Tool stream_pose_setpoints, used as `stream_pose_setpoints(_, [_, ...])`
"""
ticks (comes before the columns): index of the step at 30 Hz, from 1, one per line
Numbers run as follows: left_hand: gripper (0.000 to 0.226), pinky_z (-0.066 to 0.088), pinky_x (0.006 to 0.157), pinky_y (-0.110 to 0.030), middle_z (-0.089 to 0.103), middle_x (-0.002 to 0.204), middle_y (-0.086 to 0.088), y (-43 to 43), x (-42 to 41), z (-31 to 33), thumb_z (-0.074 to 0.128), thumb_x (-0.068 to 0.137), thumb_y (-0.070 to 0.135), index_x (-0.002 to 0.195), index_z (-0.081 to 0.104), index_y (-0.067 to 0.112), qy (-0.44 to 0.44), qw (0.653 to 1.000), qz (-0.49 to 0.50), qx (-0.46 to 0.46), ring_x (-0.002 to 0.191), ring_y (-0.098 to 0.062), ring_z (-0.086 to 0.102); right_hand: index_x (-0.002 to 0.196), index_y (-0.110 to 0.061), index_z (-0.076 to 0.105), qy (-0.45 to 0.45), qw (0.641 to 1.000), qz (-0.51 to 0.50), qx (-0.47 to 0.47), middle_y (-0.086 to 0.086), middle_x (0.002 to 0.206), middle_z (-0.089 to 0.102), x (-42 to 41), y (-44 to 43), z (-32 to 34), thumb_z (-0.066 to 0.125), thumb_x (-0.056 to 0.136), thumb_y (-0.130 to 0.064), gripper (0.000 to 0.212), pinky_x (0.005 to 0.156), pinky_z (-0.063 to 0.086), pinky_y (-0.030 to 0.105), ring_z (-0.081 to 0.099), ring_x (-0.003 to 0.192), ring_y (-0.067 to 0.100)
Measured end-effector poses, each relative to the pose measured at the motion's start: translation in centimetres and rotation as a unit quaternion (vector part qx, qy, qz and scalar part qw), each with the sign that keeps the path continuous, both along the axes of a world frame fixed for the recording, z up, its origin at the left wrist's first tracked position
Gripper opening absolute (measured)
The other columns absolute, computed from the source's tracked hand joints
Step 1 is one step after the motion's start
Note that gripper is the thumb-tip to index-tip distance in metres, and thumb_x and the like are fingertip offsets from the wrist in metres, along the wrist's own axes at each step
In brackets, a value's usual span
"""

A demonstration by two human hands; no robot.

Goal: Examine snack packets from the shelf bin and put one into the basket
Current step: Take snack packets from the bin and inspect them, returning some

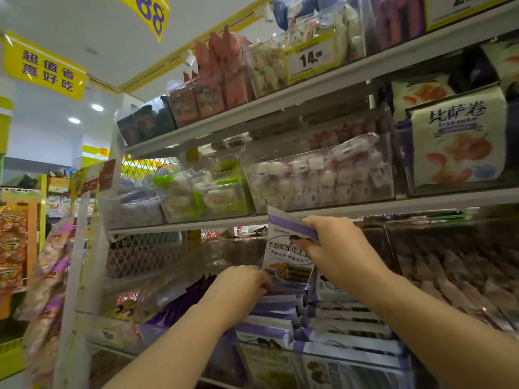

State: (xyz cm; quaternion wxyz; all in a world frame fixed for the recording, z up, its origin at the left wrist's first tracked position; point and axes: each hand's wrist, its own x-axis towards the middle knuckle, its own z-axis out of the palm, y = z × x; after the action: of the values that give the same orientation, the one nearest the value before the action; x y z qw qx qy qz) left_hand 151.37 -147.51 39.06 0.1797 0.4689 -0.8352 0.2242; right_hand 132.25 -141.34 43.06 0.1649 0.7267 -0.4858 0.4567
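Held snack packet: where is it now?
Head view, right of centre: right hand pinches the packet above its bin, left hand just below-left.

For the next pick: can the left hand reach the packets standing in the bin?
Likely yes: the left hand is at the standing packets, the bin is open above, and the right hand holds the raised packet.
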Motion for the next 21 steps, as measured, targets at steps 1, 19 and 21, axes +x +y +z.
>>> stream_pose_setpoints(1, [0.025,0.047,0.09,-0.035,0.063,0.12,0.003,-0.3,-0.2,0.2,0.049,0.097,0.025,0.118,0.063,0.028,-0.002,1.0,0.007,-0.001,0.109,-0.02,0.059,0.106,-0.026,0.065,-0.004,1.0,0.001,0.002,-0.007,0.089,0.068,0.1,-0.2,-0.2,0.06,0.093,-0.028,0.014,0.073,0.056,0.034,0.063,0.081,0.013])
stream_pose_setpoints(19, [0.034,0.051,0.089,-0.039,0.06,0.125,-0.012,-1.9,-2.1,0.9,0.051,0.097,0.022,0.131,0.054,0.017,-0.096,0.988,0.108,0.052,0.11,-0.032,0.06,0.103,-0.024,0.062,-0.146,0.989,0.022,0.011,-0.007,0.096,0.068,-0.2,-3.2,-2.1,0.06,0.093,-0.024,0.01,0.061,0.05,0.013,0.065,0.088,0.007])
stream_pose_setpoints(21, [0.027,0.042,0.079,-0.035,0.062,0.119,-0.014,-1.5,-2.2,0.7,0.049,0.099,0.02,0.122,0.057,0.011,-0.102,0.988,0.112,0.039,0.106,-0.033,0.06,0.106,-0.025,0.062,-0.153,0.988,0.025,0.021,-0.008,0.096,0.067,0.1,-3.5,-2.4,0.061,0.093,-0.024,0.014,0.058,0.045,0.009,0.064,0.087,0.006])
